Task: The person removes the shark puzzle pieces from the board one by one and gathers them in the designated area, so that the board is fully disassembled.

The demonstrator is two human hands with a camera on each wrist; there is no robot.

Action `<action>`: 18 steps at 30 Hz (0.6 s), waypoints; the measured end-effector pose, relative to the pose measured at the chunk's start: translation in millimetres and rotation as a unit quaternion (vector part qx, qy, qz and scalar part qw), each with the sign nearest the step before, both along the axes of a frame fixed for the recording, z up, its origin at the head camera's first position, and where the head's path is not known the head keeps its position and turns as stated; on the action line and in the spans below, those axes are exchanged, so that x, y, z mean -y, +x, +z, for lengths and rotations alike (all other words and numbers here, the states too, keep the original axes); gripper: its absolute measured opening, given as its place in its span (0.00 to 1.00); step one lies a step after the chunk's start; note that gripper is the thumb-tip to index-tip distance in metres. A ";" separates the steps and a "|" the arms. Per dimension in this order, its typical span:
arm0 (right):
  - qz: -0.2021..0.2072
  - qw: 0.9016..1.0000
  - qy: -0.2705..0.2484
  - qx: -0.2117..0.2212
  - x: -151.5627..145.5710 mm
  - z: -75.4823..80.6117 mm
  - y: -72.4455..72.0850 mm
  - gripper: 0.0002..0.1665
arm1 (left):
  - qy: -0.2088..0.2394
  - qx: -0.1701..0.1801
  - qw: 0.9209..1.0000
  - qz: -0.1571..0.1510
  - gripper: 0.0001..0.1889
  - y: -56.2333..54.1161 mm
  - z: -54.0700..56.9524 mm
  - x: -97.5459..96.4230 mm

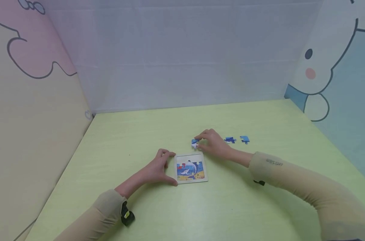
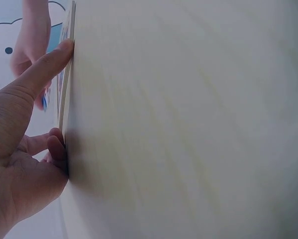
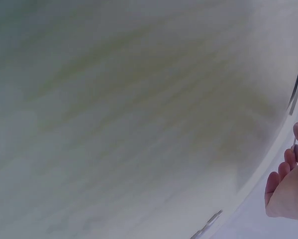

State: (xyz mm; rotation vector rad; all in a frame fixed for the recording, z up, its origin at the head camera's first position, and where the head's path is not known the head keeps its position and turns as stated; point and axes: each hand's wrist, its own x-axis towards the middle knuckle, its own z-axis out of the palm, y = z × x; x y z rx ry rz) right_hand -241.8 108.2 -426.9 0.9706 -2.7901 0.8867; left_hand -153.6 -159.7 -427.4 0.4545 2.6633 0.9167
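Note:
A small square puzzle tray (image 1: 192,182) lies on the table, with a dolphin picture (image 1: 190,171) in its lower part and pale backing along its top. My left hand (image 1: 156,169) holds the tray's left side, thumb at the near corner and fingers at the far corner. In the left wrist view, the thumb (image 2: 49,64) presses the tray's edge and the other fingers curl at its far end. Just beyond the tray, my right hand (image 1: 215,144) pinches a blue and white puzzle piece (image 1: 194,143) between thumb and fingers. The right wrist view shows the piece thinly, edge-on.
Two loose blue puzzle pieces, one dark (image 1: 230,140) and one lighter (image 1: 244,139), lie to the right of my right hand. The pale yellow-green table (image 1: 230,207) meets a whitish back panel (image 1: 182,67). Side panels with cartoon figures stand left and right.

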 end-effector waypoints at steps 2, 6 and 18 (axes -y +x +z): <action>-0.001 1.000 0.000 -0.006 -4.5 -1.1 -2.7 0.20 | -0.002 0.000 1.000 0.000 0.56 0.3 0.7 -0.4; -0.008 1.000 0.013 -0.016 -14.0 -2.8 -7.7 0.20 | -0.003 0.000 1.000 0.000 0.56 0.5 1.3 -0.7; -0.003 0.998 0.054 -0.038 -42.9 -3.4 -18.7 0.20 | -0.004 -0.002 1.000 -0.004 0.56 0.3 2.4 -0.2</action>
